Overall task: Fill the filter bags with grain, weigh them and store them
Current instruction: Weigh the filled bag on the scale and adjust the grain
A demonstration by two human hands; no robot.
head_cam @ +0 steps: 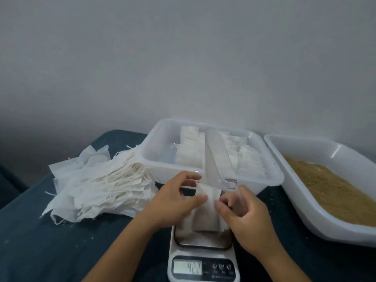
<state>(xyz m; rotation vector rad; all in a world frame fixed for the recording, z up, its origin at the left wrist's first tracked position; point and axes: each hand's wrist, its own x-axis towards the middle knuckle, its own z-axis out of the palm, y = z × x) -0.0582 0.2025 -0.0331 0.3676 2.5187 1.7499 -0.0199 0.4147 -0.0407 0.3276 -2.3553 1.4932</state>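
My left hand (175,200) and right hand (244,212) each pinch the filter bag (205,212), grip clamped. It stands on the scale (203,261) on the counter (61,251).

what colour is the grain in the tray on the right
Golden brown, a sandy tan; the grain fills the white tray, seen in the head view.

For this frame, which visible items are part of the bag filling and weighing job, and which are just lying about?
Part of the job:
- filter bag, held over the scale by left hand and right hand
- scale
- grain tray
- storage tub of filled bags
- scoop
- pile of empty bags

Lying about:
- nothing apparent; only the dark table and wall
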